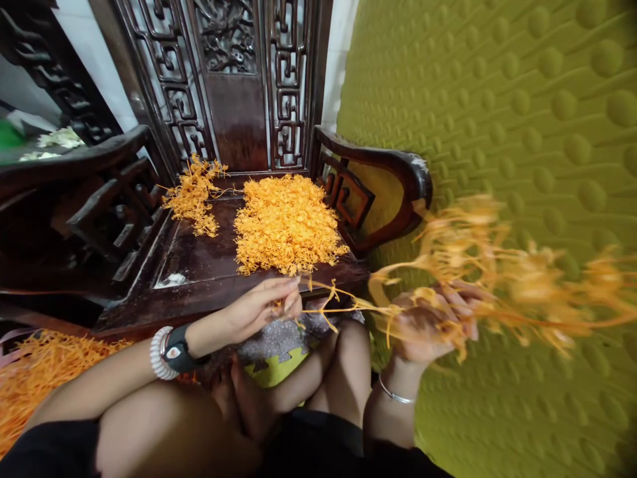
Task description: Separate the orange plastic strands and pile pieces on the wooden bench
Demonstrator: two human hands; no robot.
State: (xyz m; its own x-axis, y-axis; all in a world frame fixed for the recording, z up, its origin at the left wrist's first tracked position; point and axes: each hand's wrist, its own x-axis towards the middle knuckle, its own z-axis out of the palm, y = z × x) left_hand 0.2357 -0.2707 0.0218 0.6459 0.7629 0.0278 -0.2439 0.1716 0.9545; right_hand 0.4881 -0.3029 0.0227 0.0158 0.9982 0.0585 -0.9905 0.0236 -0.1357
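Observation:
My left hand [269, 302] is closed, pinching the end of a thin orange branched strand [331, 309] that looks like plastic. The strand runs across in front of my knees to my right hand [430, 325]. My right hand is wrapped round a loose bunch of the same orange sprigs [478, 245], which spreads up and out to the right and is smeared by motion. Just beyond my left fingers, a thick, roughly square pile of small orange flower-like pieces [288, 222] lies on the dark wooden chair seat [199, 269].
A smaller orange clump [194, 199] lies at the seat's back left. Curved wooden armrests [398, 162] flank the seat, before a carved backrest [236, 113]. A green textured wall [497, 133] rises at right. More orange strands [44, 378] are heaped at lower left.

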